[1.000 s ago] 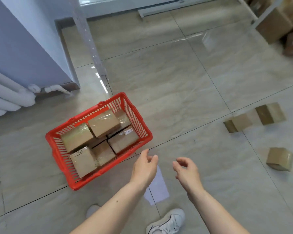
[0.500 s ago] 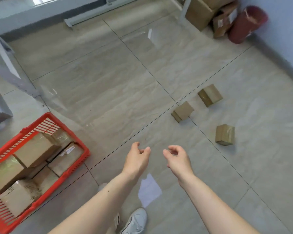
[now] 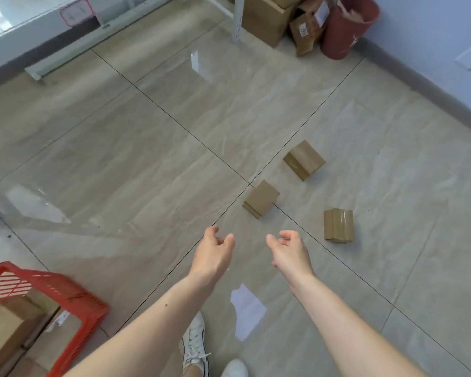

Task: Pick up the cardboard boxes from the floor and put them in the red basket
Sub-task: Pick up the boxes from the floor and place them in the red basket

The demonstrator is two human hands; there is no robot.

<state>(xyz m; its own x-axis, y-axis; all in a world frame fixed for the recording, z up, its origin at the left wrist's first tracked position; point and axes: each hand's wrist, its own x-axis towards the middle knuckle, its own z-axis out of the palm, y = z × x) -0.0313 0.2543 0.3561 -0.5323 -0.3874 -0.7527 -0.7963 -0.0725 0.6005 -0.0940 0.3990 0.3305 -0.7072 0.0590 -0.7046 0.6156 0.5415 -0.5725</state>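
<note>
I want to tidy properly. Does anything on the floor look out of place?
Yes. Three small brown cardboard boxes lie scattered at different angles on the tiled floor, outside the red plastic basket. A white paper scrap also lies loose.

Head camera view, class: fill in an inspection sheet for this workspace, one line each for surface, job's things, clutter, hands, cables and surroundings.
Surface: glossy beige tiled floor, dark grout lines, window glare.
Job's things: three small cardboard boxes on the floor, apart: far box, middle box, taped box. Red basket at lower left already holds boxes.
Clutter: white paper scrap on the floor.
Hands: left hand and right hand both empty, fingers loosely curled, stretched toward the boxes.
Cables: nothing seen.
Surroundings: large cartons and dark red bin by the blue wall.
</note>
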